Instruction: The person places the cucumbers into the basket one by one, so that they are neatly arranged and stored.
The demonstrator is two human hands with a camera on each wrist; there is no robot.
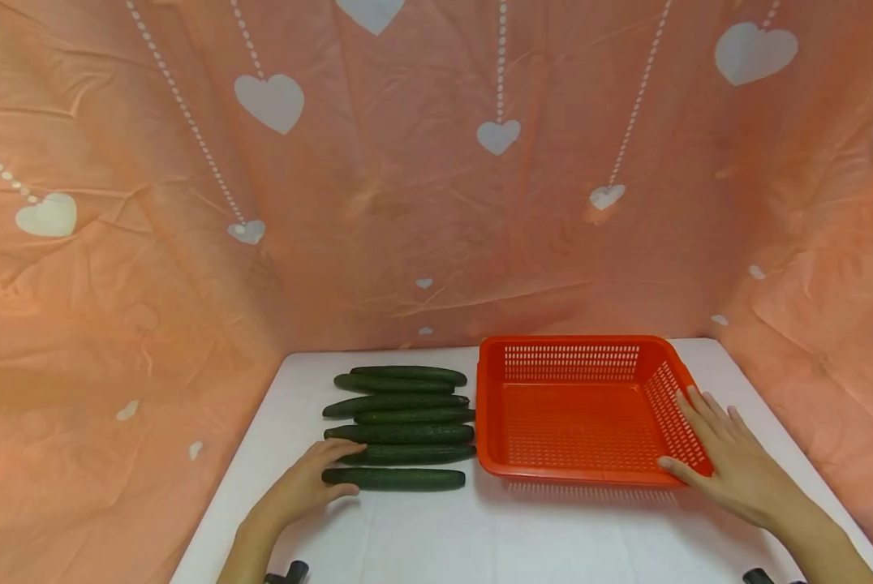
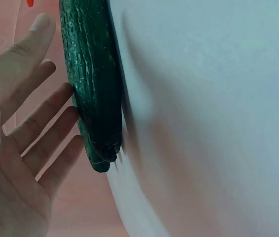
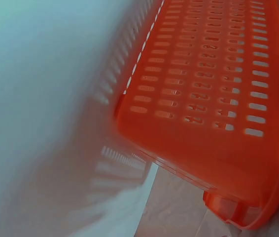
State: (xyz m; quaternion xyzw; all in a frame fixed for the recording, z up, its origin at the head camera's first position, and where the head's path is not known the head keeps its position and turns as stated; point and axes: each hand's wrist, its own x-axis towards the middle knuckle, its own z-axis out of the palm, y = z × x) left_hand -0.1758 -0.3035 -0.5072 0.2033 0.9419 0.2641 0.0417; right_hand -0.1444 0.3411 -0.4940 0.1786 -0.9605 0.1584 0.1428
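Several dark green cucumbers lie side by side on the white table, the nearest cucumber [image 1: 400,480] at the front of the row. My left hand [image 1: 298,488] is at their left ends, fingers spread over the second cucumber [image 1: 414,455] and thumb near the front one. In the left wrist view, the hand [image 2: 23,153] is beside a cucumber [image 2: 94,74], its fingers relaxed and not wrapped round it. To the right stands a red plastic basket [image 1: 575,477]. My right hand [image 1: 739,474] rests at its right rim, fingers extended; the right wrist view mostly shows the slotted basket side [image 3: 193,138].
Peach cloth [image 1: 436,243] printed with white hearts hangs behind and on both sides of the white table [image 1: 422,535]. The basket's left side stands close to the cucumbers' right ends. Dark wrist-camera parts [image 1: 288,573] show at the lower edge.
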